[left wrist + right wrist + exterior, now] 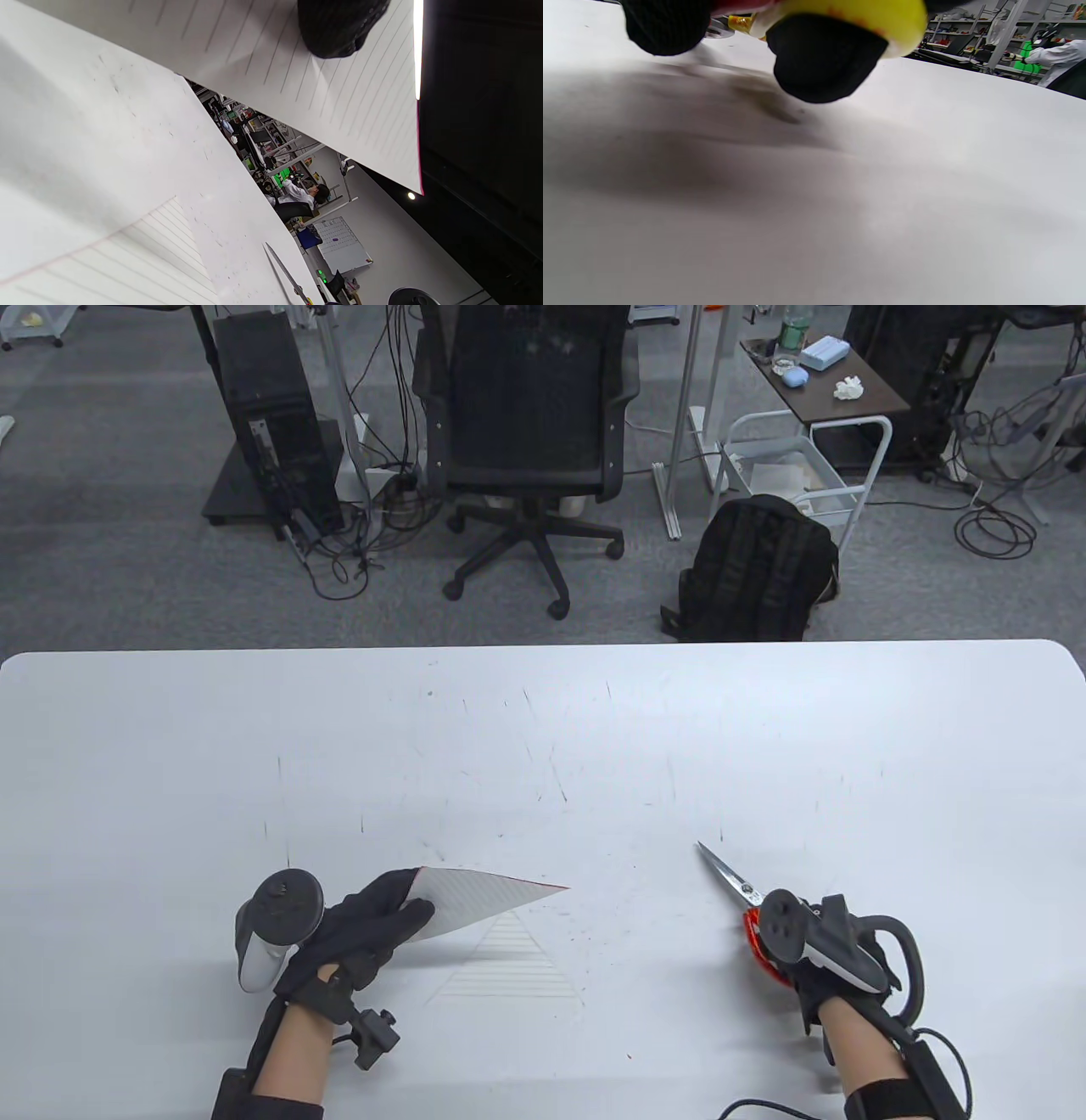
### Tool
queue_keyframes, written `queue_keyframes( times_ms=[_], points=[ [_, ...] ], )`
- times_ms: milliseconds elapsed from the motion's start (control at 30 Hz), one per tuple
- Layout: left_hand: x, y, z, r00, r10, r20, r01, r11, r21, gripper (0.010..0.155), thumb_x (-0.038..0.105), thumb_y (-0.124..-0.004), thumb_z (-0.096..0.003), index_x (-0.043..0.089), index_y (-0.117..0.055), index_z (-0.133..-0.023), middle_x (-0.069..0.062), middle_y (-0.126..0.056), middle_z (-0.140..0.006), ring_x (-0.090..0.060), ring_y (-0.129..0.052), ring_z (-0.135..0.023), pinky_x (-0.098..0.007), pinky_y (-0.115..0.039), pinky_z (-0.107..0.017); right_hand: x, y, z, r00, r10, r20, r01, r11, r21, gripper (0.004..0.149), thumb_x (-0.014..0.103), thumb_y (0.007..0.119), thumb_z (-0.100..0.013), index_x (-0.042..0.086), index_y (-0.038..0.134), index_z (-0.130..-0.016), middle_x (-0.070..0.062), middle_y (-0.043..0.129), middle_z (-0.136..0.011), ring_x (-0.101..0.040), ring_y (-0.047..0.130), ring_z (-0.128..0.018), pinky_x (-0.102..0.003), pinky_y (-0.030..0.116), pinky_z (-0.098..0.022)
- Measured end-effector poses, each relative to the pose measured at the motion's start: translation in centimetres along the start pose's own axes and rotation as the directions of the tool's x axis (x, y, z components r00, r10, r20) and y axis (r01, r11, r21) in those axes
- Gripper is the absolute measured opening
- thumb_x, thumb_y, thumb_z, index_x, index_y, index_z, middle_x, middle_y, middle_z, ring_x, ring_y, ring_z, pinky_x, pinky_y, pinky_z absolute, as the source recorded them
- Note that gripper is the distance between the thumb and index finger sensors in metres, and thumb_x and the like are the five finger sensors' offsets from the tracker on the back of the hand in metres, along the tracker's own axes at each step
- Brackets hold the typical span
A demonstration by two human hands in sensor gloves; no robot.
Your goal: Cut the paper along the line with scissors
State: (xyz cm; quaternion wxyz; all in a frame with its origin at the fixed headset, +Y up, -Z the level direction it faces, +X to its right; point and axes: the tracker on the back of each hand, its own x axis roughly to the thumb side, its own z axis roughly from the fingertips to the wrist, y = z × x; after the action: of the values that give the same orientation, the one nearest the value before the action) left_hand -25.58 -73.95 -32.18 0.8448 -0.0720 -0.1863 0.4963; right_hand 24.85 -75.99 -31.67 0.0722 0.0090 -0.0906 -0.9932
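Note:
My left hand [373, 920] pinches a triangular piece of lined paper [488, 899] and holds it tilted above the table, its point to the right. The left wrist view shows this piece [339, 97] with a fingertip [339, 25] on it and a red line along its edge. A second lined piece [513, 967] lies flat on the table below it, also seen in the left wrist view [127, 262]. My right hand [806, 950] grips the scissors [734, 886] by their red and yellow handles [840, 12], low over the table. The blades are closed and point up-left.
The white table [543, 729] is scratched and bare beyond the hands. Past its far edge stand an office chair [530, 432], a black backpack [755, 568] and a computer tower [267, 424] on the floor.

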Motion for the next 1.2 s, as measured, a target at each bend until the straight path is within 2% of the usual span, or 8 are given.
queue_keyframes(
  times_ms=[233, 367, 533, 600, 700, 767, 900, 1200],
  points=[
    [-0.3, 0.1, 0.0, 0.998, -0.048, -0.033, 0.048, 0.999, 0.007, 0.039, 0.037, -0.075, -0.0593, 0.021, -0.079, -0.095, -0.013, -0.067, -0.108, -0.037, -0.075, -0.094, -0.053, -0.066, -0.069, 0.0, -0.1, -0.4, 0.998, 0.053, -0.044, -0.051, 0.998, 0.047, 0.065, 0.048, 0.076, -0.051, 0.004, 0.065, -0.098, -0.022, 0.080, -0.083, -0.024, 0.097, -0.058, -0.052, 0.068, -0.055],
    [0.0, -0.1, -0.1, 0.990, -0.131, -0.045, 0.131, 0.991, -0.005, 0.039, 0.037, -0.075, -0.0593, 0.021, -0.079, -0.094, -0.012, -0.068, -0.108, -0.037, -0.076, -0.094, -0.052, -0.067, -0.069, 0.4, 0.0, -0.3, 0.992, 0.127, 0.000, -0.127, 0.990, 0.063, 0.065, 0.049, 0.073, -0.052, 0.004, 0.067, -0.098, -0.023, 0.080, -0.085, -0.026, 0.095, -0.061, -0.051, 0.070, -0.055],
    [0.0, -0.2, -0.1, 0.988, -0.143, -0.057, 0.144, 0.990, 0.010, 0.039, 0.036, -0.075, -0.0591, 0.018, -0.079, -0.094, -0.012, -0.067, -0.108, -0.037, -0.075, -0.094, -0.053, -0.067, -0.069, 0.3, -0.1, -0.2, 0.995, 0.101, 0.010, -0.101, 0.989, 0.111, 0.062, 0.044, 0.074, -0.056, 0.003, 0.064, -0.101, -0.025, 0.077, -0.088, -0.029, 0.092, -0.065, -0.053, 0.069, -0.056],
    [-0.3, -0.1, -0.1, 0.982, -0.167, -0.083, 0.170, 0.985, 0.027, 0.040, 0.037, -0.075, -0.0590, 0.016, -0.080, -0.093, -0.011, -0.069, -0.106, -0.037, -0.076, -0.094, -0.052, -0.067, -0.069, 0.6, -0.3, 0.0, 0.995, 0.097, 0.029, -0.100, 0.984, 0.149, 0.068, 0.048, 0.070, -0.055, 0.001, 0.061, -0.102, -0.027, 0.074, -0.089, -0.033, 0.090, -0.066, -0.054, 0.068, -0.057],
    [-0.1, -0.4, -0.3, 0.979, -0.184, -0.087, 0.186, 0.983, 0.010, 0.039, 0.036, -0.075, -0.0591, 0.014, -0.079, -0.092, -0.013, -0.070, -0.104, -0.038, -0.076, -0.092, -0.049, -0.068, -0.067, 1.7, -0.8, 0.5, 0.942, 0.312, 0.124, -0.326, 0.939, 0.107, 0.065, 0.045, 0.069, -0.056, -0.001, 0.064, -0.101, -0.027, 0.077, -0.086, -0.034, 0.092, -0.062, -0.054, 0.069, -0.056],
    [0.0, -0.7, -0.5, 0.960, -0.254, -0.115, 0.257, 0.966, 0.013, 0.039, 0.036, -0.074, -0.0591, 0.014, -0.079, -0.092, -0.013, -0.069, -0.104, -0.038, -0.076, -0.093, -0.050, -0.068, -0.068, 2.3, -1.4, 1.0, 0.915, 0.369, 0.162, -0.384, 0.920, 0.076, 0.064, 0.047, 0.067, -0.057, 0.000, 0.064, -0.101, -0.025, 0.078, -0.086, -0.032, 0.093, -0.062, -0.053, 0.069, -0.056],
    [-0.4, -1.1, -0.7, 0.887, -0.413, -0.204, 0.424, 0.906, 0.008, 0.040, 0.035, -0.074, -0.0592, 0.012, -0.079, -0.091, -0.014, -0.069, -0.105, -0.039, -0.075, -0.093, -0.051, -0.067, -0.068, 3.1, -2.8, 2.7, 0.957, 0.196, 0.216, -0.189, 0.980, -0.054, 0.064, 0.048, 0.067, -0.056, 0.001, 0.065, -0.100, -0.026, 0.078, -0.086, -0.032, 0.093, -0.062, -0.053, 0.069, -0.056],
    [-1.4, -1.0, -0.9, 0.783, -0.462, -0.418, 0.519, 0.854, 0.029, 0.038, 0.034, -0.074, -0.0590, 0.011, -0.081, -0.088, -0.017, -0.075, -0.096, -0.038, -0.082, -0.081, -0.044, -0.073, -0.059, 3.5, -2.4, 4.0, 0.951, 0.086, 0.297, -0.040, 0.987, -0.158, 0.065, 0.050, 0.064, -0.057, 0.001, 0.066, -0.100, -0.026, 0.078, -0.086, -0.033, 0.093, -0.062, -0.053, 0.069, -0.056]
  ],
)
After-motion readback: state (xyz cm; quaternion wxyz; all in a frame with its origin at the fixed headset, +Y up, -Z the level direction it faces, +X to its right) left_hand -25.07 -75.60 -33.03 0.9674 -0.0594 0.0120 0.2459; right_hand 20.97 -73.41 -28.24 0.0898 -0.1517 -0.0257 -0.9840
